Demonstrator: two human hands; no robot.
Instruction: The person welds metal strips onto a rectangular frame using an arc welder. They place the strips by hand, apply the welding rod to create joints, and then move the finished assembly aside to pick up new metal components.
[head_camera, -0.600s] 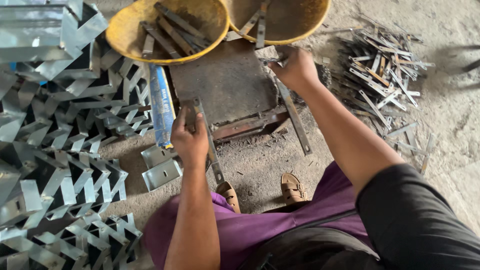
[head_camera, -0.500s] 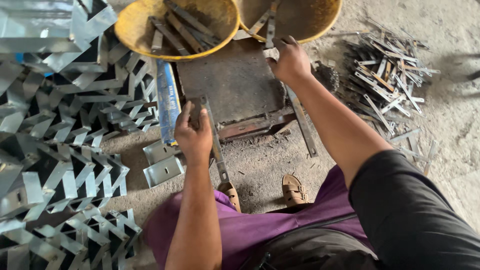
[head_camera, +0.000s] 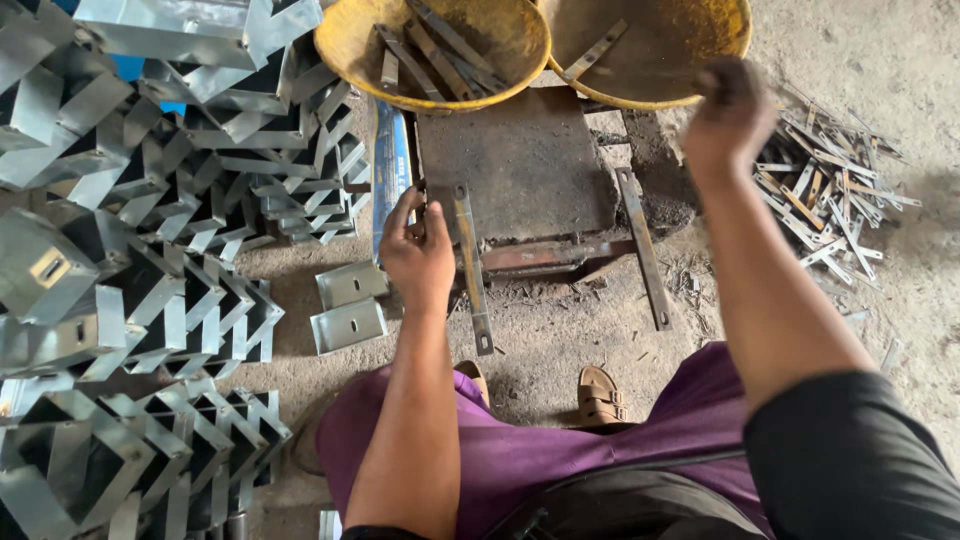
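Yellow basins (head_camera: 350, 50), purple trousers (head_camera: 520, 460), silvery brackets (head_camera: 150, 290) (shiny), w/ rusty brown strips (head_camera: 470, 262).

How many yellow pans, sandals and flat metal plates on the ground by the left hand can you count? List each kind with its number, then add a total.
Yellow pans: 2, left pan and right pan
Sandals: 2, left sandal and right sandal
Flat metal plates beside the left hand: 2, upper plate and lower plate
Total: 6
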